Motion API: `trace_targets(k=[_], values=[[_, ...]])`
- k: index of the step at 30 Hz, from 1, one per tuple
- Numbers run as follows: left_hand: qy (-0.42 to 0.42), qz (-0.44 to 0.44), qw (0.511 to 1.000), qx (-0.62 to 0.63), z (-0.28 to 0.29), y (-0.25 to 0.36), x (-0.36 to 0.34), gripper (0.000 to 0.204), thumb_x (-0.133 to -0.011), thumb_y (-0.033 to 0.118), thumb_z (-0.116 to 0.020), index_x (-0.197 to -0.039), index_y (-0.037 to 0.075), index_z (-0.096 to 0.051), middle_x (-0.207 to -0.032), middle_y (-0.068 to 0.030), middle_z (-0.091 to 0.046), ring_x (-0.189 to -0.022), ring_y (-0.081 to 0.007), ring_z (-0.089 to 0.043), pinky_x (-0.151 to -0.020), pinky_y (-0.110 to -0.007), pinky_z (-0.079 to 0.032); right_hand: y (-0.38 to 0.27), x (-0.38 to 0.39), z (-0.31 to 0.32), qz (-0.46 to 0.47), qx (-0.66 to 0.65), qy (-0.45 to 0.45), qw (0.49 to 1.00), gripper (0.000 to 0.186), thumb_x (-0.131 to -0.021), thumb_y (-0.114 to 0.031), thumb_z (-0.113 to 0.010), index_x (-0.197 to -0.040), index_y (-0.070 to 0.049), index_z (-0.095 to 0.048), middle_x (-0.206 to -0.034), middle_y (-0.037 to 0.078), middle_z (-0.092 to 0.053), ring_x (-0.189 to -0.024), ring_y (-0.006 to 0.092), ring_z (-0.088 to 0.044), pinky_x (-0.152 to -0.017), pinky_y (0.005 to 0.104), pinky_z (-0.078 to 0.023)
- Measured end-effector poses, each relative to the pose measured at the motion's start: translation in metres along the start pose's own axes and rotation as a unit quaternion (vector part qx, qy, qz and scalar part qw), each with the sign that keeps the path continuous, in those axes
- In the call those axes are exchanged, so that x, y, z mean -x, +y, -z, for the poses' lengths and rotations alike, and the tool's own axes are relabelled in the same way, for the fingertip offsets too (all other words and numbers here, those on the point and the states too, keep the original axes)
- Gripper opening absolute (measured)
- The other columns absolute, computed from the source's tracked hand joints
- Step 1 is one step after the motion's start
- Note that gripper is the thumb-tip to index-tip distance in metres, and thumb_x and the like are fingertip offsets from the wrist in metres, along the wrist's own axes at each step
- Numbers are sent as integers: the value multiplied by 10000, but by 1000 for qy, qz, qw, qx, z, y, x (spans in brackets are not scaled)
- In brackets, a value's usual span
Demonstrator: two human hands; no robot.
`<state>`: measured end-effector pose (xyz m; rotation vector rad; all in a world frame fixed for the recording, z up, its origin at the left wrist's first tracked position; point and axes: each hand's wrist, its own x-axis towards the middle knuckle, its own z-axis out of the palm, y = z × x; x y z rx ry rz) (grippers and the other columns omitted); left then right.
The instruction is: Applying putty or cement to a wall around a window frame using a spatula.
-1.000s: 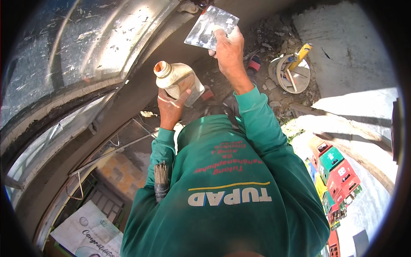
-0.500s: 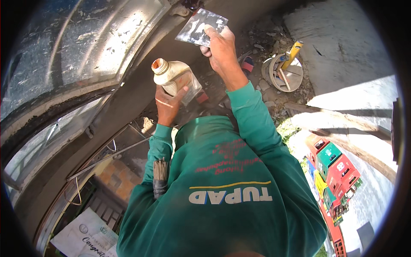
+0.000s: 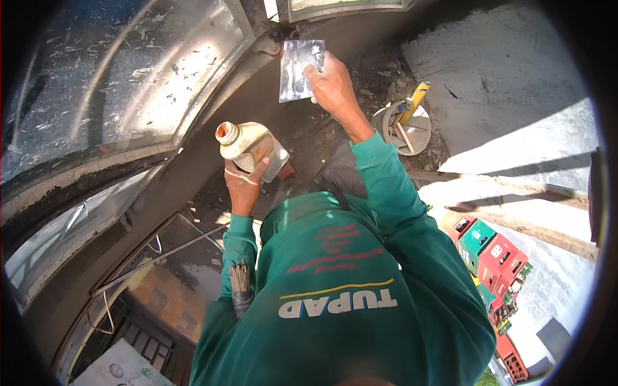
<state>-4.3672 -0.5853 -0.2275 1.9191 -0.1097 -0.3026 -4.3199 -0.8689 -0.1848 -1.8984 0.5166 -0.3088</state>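
My left hand (image 3: pixel 244 184) is closed around a dirty cream plastic bottle (image 3: pixel 269 149), which tilts so its uncapped, orange-stained mouth points up and to the left. Farther forward, my right hand (image 3: pixel 333 87) pinches a thin flat square plate (image 3: pixel 301 72) smeared with white and grey, thumb on its upper face. The plate is close to the wall below the window frame. A bundle of stiff bristles, like a brush (image 3: pixel 241 289), with a dark wrapped base, rests by my left forearm. The fingers beneath the bottle and plate are partly hidden.
A round bucket (image 3: pixel 420 136) holding a yellow-handled tool (image 3: pixel 416 103) stands right of my right arm, among rubble. A paint-spattered window (image 3: pixel 109 77) fills the upper left. Red and green crates (image 3: pixel 492 254) stand at the right, near wooden planks (image 3: pixel 521 222). A metal rail (image 3: pixel 151 262) runs at lower left.
The plate has turned more upright and sits lower and nearer in the picture. The bottle has shifted slightly left and down, still held. My view has shifted, bringing more of the window in.
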Motion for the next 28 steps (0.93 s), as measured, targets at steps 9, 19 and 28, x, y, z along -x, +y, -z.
trace_targets(k=[9, 19, 28], values=[[-49, -82, 992, 82, -27, 8, -30, 726, -773, 155, -908, -1367, -22, -528, -1251, -146, -690, -1112, -232, -679, -994, -373, -525, -9, 62, 35, 12, -84, 49, 995, 281, -994, -209, -634, -1136, 33, -638, -958, 156, -723, -830, 243, -654, -817, 390, -522], [-169, 8, 956, 240, -86, 83, -64, 661, -790, 84, -889, -1348, -21, -549, -1268, -113, -699, -1151, -178, -656, -1035, -358, -526, 10, 88, 104, -62, 14, 101, 993, 292, -1018, -189, -629, -1193, 45, -624, -1021, 119, -717, -905, 191, -642, -863, 353, -512], [-167, 25, 959, 226, -105, 54, -74, 740, -793, 131, -899, -1386, -38, -489, -1297, -150, -680, -1173, -201, -654, -1052, -370, -530, -30, 43, 92, -41, 64, 34, 997, 297, -1006, -176, -660, -1208, 39, -623, -1061, 129, -724, -957, 170, -647, -890, 329, -510]])
